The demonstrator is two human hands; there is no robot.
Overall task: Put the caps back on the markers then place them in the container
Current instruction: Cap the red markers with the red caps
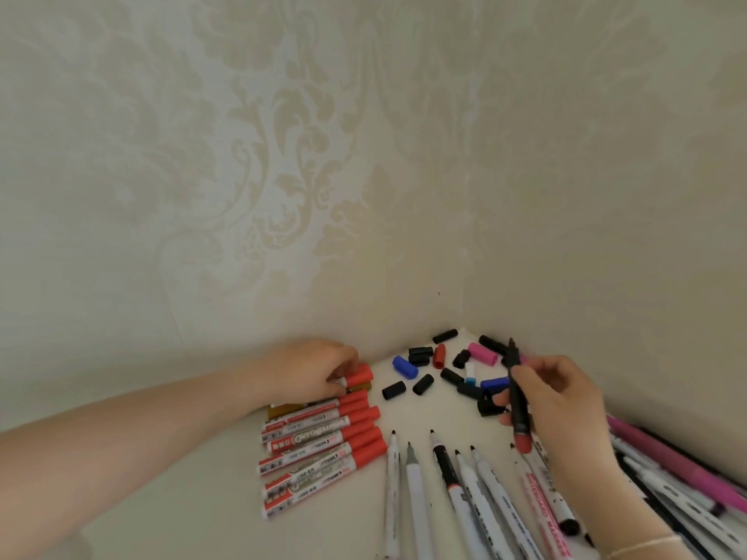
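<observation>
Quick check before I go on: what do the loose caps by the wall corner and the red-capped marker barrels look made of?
The loose black, blue, pink and red caps look like moulded plastic, solid-coloured with a dull sheen and ridged sides. The white barrels of the red-capped markers also look plastic; their smooth surfaces carry printed labels, possibly wraps, though blur leaves that open.

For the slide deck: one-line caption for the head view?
Left hand grips a red-capped marker while right hand holds an uncapped black pen above loose caps.
</observation>
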